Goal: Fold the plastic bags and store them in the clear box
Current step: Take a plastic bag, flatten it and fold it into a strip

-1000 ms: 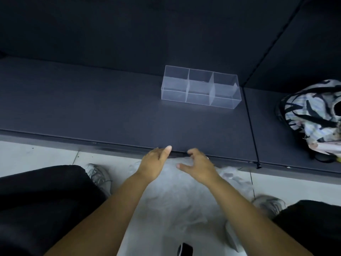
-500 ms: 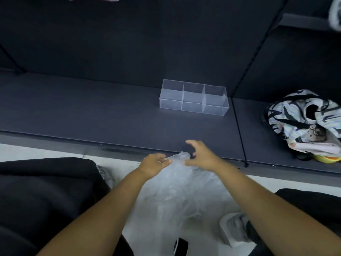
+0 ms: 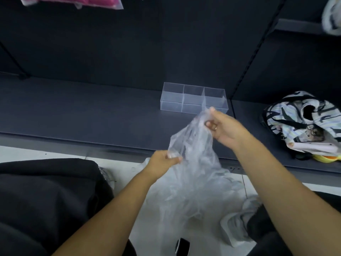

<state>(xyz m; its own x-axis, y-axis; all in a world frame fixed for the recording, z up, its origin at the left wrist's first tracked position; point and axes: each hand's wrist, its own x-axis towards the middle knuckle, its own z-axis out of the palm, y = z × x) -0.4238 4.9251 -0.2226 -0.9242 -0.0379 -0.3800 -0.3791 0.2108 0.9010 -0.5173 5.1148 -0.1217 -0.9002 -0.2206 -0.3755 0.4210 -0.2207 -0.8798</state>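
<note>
A clear plastic bag [image 3: 193,145] hangs crumpled between my two hands, above the front edge of the dark shelf [image 3: 83,111]. My right hand [image 3: 225,130] pinches its top corner, raised just in front of the clear box. My left hand [image 3: 164,159] pinches a lower corner of the same bag. The clear box [image 3: 193,98] stands on the shelf near the back, split into three compartments with nothing in them. More clear plastic bags [image 3: 184,209] lie heaped on the white floor between my knees.
A striped fabric bag [image 3: 304,122] with things inside lies on the shelf at the right. A pink packet [image 3: 73,1] sits on the upper shelf at top left. My shoes [image 3: 236,226] and black trousers flank the heap. A small black object [image 3: 182,245] lies on the floor.
Both hands took hold of a bag from the heap and lifted it. The right hand rose toward the clear box while the left stayed lower, stretching the bag.
</note>
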